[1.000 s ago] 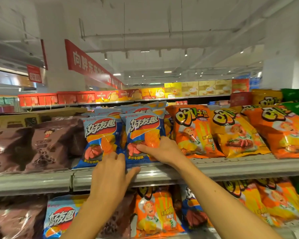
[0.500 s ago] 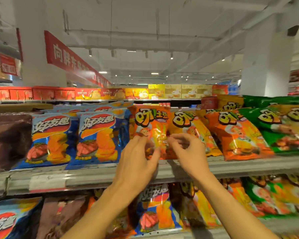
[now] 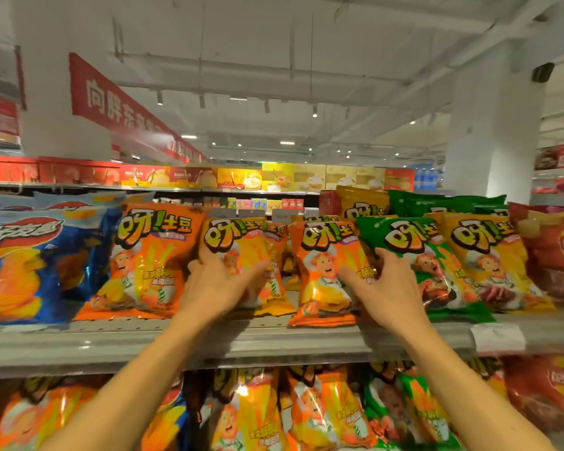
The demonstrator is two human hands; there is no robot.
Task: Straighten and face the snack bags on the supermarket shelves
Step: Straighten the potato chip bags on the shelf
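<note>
On the upper shelf I have my left hand spread flat, fingers open, against the yellow-orange snack bag, while my right hand lies splayed across 2 bags, the orange bag and the green bag beside it.

I see two bare forearms with no sleeves, and my left hand and right hand carry no rings, watch or gloves
</note>
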